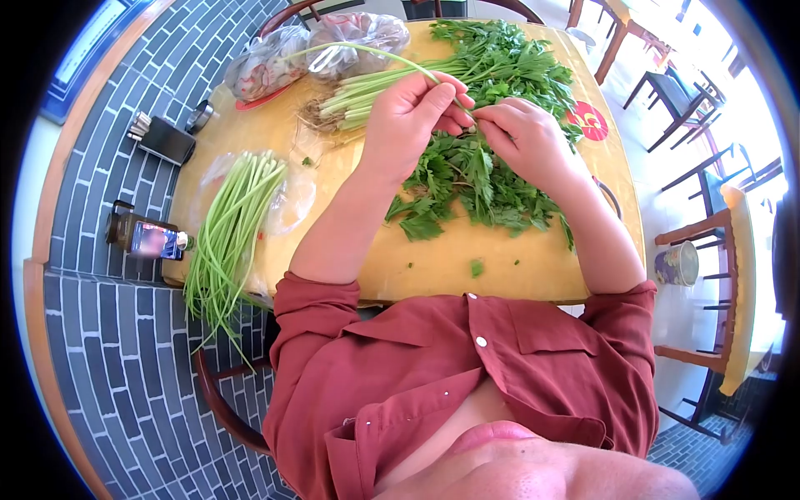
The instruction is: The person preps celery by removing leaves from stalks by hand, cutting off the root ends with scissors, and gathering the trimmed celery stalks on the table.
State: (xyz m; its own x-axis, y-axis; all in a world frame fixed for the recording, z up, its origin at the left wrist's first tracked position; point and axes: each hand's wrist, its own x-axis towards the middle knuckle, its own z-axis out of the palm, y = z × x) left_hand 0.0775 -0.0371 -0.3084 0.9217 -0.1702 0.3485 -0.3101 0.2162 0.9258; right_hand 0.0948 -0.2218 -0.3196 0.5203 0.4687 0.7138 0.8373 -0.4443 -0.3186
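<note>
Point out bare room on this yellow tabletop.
The yellow tabletop is mostly bare between the loose green leaves and its near edge, bar green scraps. Another patch lies between the clear plastic bag and the left forearm. The far side is crowded: leafy green celery, filled translucent bags.

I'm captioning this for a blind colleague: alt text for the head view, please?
The left hand holds a long green stalk above a table, the right hand pinched at its end. Leafy greens spread beneath the hands; mostly bare stalks lie bunched at the left.
</note>
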